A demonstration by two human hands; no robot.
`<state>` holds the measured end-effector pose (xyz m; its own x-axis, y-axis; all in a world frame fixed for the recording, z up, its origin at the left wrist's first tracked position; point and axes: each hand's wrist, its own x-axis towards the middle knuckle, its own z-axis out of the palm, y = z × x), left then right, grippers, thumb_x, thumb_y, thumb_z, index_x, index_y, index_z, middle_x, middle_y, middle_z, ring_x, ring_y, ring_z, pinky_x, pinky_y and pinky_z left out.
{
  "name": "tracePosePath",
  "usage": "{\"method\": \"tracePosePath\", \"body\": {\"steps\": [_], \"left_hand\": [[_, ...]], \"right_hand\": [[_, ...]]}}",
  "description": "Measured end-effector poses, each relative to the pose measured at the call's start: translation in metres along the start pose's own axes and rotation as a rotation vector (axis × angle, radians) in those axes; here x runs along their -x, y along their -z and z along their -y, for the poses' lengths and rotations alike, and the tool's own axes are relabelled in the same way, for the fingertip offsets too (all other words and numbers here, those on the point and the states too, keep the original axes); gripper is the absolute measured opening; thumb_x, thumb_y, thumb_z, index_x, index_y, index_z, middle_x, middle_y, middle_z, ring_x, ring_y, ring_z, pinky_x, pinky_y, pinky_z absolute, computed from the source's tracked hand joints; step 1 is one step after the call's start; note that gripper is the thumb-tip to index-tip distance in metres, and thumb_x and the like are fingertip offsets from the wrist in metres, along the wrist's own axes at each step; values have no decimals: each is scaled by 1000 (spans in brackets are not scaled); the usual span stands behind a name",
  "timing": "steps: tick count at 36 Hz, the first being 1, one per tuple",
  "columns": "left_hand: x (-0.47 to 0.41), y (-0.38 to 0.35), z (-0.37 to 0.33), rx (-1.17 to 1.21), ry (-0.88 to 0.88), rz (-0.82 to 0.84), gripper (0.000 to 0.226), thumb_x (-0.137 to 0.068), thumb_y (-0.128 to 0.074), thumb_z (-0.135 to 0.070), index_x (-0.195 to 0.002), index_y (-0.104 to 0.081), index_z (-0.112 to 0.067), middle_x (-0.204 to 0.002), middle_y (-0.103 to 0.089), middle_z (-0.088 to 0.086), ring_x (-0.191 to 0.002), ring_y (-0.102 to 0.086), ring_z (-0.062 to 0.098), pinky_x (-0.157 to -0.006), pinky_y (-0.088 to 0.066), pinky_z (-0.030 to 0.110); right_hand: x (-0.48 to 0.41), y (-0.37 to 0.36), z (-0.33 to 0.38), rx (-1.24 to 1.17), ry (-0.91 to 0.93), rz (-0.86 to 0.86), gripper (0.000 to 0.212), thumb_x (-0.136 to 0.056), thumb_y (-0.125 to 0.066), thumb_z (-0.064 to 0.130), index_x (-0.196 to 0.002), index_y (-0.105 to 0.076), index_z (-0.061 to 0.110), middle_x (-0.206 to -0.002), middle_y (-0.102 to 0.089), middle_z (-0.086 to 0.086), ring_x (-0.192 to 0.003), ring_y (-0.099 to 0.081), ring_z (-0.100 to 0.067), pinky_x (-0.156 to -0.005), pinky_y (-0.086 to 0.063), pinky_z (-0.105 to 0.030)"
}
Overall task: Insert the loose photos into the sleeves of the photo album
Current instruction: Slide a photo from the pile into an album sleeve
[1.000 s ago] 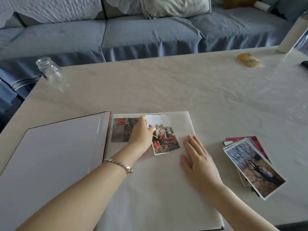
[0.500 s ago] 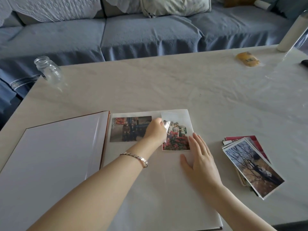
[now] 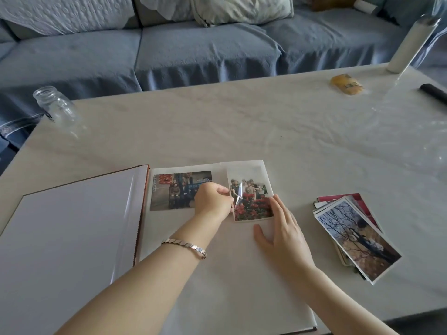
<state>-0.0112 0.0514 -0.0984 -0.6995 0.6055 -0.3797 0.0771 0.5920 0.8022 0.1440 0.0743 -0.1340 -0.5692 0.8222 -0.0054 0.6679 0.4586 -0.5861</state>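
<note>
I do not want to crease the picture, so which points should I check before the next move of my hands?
1. Album open, flat on table: ok.
2. Left hand pinches clear film lifted over flower photo: ok.
3. Right hand flat on page, fingertips at that photo's right edge: ok.
4. Flower photo fully under film: cannot tell.
5. Group photo apart from flower photo: ok.
6. Stack of loose photos beside album: ok.

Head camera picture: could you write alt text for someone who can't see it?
A person's left hand pinches clear film over a flower photo on an open album page, right hand flat beside it. Loose photos lie stacked to the right.
</note>
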Motion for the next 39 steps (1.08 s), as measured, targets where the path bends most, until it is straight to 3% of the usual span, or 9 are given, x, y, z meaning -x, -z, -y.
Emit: {"method": "tracePosePath", "body": {"steps": [3,7,11,20,24,29,33,36,39], "left_hand": [[3,-3,-2,2,6,41,12,-82,-63,1,-83,-65,-11,-63,-61,-1,-59,-65,17,-62,-53,23],[0,-3,-3,19,16,28,20,-83,-56,-3,-65,-60,-9,-65,-66,8,-69,-70,26,-76,-58,41],[1,-3,-2,-44,-60,-22,17,-75,-75,-15,-69,-59,-11,-77,-67,4,-74,-69,26,-73,-57,35],[10,-13,4,-61,-176,-67,31,-77,-74,-11,-97,-53,-21,-76,-57,-9,-64,-52,3,-53,-35,14],[12,-15,6,-67,-181,-61,42,-80,-73,-15,-119,-55,-16,-75,-54,-10,-73,-53,9,-61,-35,19],[7,-10,6,-49,-130,-13,32,-82,-72,-12,-110,-58,-12,-71,-56,-8,-68,-53,7,-54,-33,14],[1,-7,2,-54,-70,34,27,-77,-76,-12,-97,-59,-13,-71,-57,-7,-77,-58,15,-58,-38,22],[1,-6,2,-57,-72,36,25,-76,-78,-13,-93,-60,-13,-68,-57,-10,-69,-57,9,-56,-38,17],[9,-10,2,-106,-152,-40,30,-79,-75,-14,-106,-64,-8,-82,-61,-9,-77,-58,10,-60,-38,15]], "right_hand": [[0,0,0,11,-1,7,68,-91,-54,33,-148,-20,16,-155,-15,6,-141,-16,-6,-98,-1,-2],[-1,0,0,11,-1,3,69,-90,-54,33,-147,-21,15,-155,-16,5,-141,-16,-7,-98,1,-1],[-1,0,-1,1,-4,2,68,-91,-53,33,-147,-21,15,-155,-16,6,-141,-15,-6,-99,-1,-3],[-1,-2,-3,2,13,-19,68,-91,-53,34,-148,-19,17,-155,-14,8,-141,-14,-4,-99,-2,-3],[0,-3,-3,3,18,-24,68,-91,-53,34,-148,-19,16,-155,-15,8,-141,-15,-5,-99,-3,-4],[0,-3,-3,-3,32,-34,68,-91,-53,34,-147,-20,16,-155,-15,7,-141,-15,-6,-98,-3,-4],[0,-4,-4,-26,57,-66,66,-89,-51,38,-145,-28,13,-153,-23,2,-138,-19,-7,-101,-4,-6],[0,-7,-5,-42,45,-104,73,-80,-36,49,-140,-39,9,-148,-34,-7,-132,-22,-11,-107,-15,-18],[1,-5,-5,-33,94,-141,60,-82,-42,40,-132,-45,8,-137,-48,-16,-127,-32,-20,-105,-23,-28]]}}
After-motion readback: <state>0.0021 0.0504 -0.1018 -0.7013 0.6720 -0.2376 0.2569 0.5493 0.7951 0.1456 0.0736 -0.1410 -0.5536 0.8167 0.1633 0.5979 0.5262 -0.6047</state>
